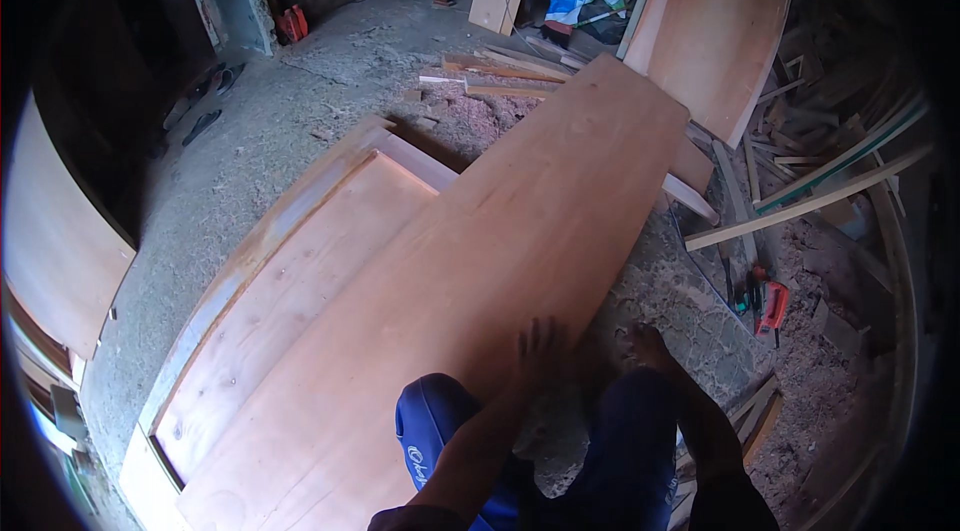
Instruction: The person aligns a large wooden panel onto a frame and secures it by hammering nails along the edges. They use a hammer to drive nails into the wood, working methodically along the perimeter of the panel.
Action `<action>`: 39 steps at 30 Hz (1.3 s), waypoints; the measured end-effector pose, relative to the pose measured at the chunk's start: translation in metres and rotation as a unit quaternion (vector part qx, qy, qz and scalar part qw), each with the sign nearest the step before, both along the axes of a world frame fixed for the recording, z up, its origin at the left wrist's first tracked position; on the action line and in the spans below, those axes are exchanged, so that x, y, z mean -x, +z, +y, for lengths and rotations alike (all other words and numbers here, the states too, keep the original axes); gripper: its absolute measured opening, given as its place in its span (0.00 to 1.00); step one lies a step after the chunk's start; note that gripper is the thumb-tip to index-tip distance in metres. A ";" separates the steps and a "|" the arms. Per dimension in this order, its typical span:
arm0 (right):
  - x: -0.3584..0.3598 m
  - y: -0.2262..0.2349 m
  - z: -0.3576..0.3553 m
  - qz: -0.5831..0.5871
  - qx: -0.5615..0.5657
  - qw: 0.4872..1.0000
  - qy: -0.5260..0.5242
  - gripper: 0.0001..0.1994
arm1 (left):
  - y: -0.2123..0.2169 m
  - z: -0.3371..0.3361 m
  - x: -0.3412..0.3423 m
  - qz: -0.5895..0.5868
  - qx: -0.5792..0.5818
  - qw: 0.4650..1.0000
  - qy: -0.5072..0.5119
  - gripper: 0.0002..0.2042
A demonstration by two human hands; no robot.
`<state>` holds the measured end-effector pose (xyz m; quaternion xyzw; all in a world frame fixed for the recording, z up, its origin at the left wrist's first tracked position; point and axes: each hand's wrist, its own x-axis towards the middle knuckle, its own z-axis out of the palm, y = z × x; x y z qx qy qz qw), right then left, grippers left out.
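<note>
Head view, looking down at a workshop floor thick with sawdust. The rim of the picture is dark and bent, so the far left and right edges are hard to make out, and the person's upper body is cut off at the lower edge. A long plywood sheet runs slantwise from lower left to upper right, lying over a framed wooden panel whose right side it hides. The left hand lies flat on the sheet's near right edge, fingers spread wide and holding nothing. The right hand is in shadow just off the sheet's edge, over the floor; whether it is open or touching anything cannot be told. Knees in blue trousers show between the forearms. To the right, well apart from the hands, a red-handled tool lies among loose wood strips. Another large board leans upright at upper right
</note>
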<state>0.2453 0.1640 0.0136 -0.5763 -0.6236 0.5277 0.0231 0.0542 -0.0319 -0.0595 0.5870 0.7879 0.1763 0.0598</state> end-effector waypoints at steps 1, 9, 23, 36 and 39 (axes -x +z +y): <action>0.009 -0.009 0.022 0.015 -0.029 0.999 0.024 0.17 | 0.001 0.002 -0.002 -0.019 0.004 1.000 -0.006 0.45; 0.052 -0.095 0.176 0.266 0.022 0.946 -0.183 0.27 | 0.042 0.026 -0.037 -0.025 -0.041 0.999 -0.004 0.36; 0.157 -0.077 0.208 0.156 0.144 0.977 0.029 0.19 | 0.037 0.050 0.054 0.000 0.037 0.985 0.170 0.28; -0.007 -0.157 0.198 0.133 -0.455 0.873 0.115 0.16 | 0.016 0.096 0.040 -0.012 -0.022 0.989 0.146 0.27; 0.004 -0.147 0.198 0.133 -0.434 0.880 0.138 0.18 | 0.012 0.105 0.043 -0.005 -0.046 0.990 0.132 0.26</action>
